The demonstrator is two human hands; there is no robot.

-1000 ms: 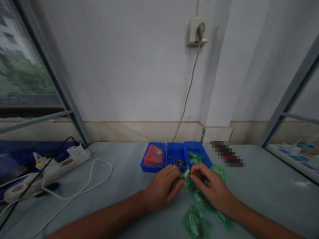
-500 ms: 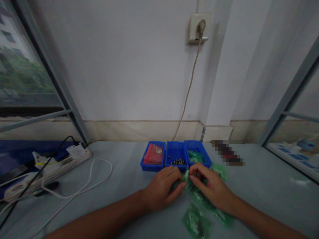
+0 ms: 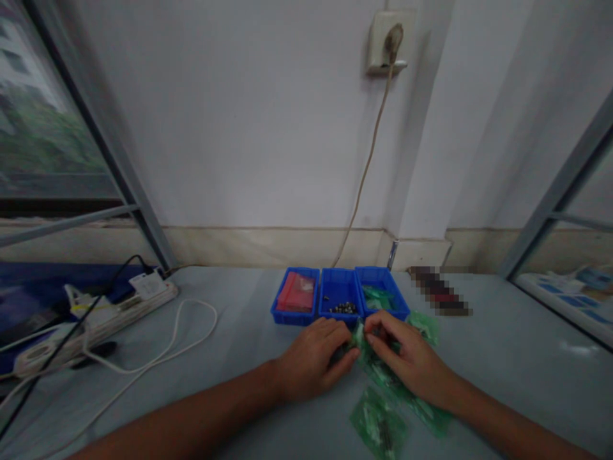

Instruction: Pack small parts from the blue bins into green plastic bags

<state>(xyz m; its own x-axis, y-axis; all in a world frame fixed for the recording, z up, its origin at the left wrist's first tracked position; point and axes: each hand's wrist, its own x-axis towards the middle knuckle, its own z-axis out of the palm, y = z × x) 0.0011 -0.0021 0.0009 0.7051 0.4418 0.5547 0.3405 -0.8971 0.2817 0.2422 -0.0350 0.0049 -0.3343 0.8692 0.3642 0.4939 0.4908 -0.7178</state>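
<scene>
My left hand (image 3: 316, 358) is closed, thumb and fingers pinching the edge of a small green plastic bag (image 3: 360, 337). Facing it, my right hand (image 3: 409, 354) pinches the same bag from the other side, fingertips close to those of the left. More green bags (image 3: 433, 415) lie under and beside my right hand, partly covered by it. Nearer to me, a separate green bag (image 3: 376, 418) with thin dark metal pieces inside lies flat. Just beyond my hands, the middle blue bin (image 3: 339, 284) holds small shiny metal parts (image 3: 345, 308).
A left blue bin (image 3: 282, 316) holds red plastic bags (image 3: 297, 292); a right blue bin (image 3: 373, 276) holds green ones. A power strip (image 3: 103, 329) and a looping white cable (image 3: 158, 361) lie at left. One blurred dark object (image 3: 440, 292) sits at back right.
The camera view has shifted slightly. My hands keep nearly the same pinch on the green bag, with no clear movement of the other items.
</scene>
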